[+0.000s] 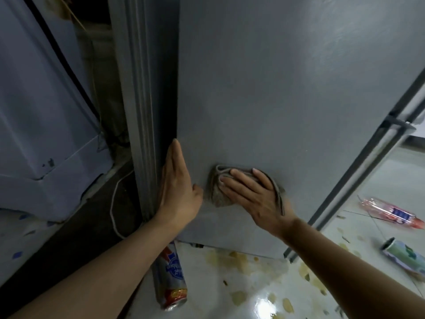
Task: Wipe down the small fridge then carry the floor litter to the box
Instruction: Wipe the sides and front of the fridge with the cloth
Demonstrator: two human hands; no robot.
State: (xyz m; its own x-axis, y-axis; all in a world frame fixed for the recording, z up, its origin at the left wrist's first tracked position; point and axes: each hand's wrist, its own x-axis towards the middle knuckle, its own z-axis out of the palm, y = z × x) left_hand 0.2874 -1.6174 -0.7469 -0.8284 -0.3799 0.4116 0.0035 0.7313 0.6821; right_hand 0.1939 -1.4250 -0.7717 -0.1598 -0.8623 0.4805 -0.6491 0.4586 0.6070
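Two hands work low on the grey fridge side (276, 88): left hand (177, 187) flat at its edge, right hand (253, 194) flat-fingered, pressing a soft, limp cloth (218, 194) best held under the palm.

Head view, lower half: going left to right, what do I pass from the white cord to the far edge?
White cord → left hand flat on the fridge edge → cloth → right hand pressing it → green can on the floor.
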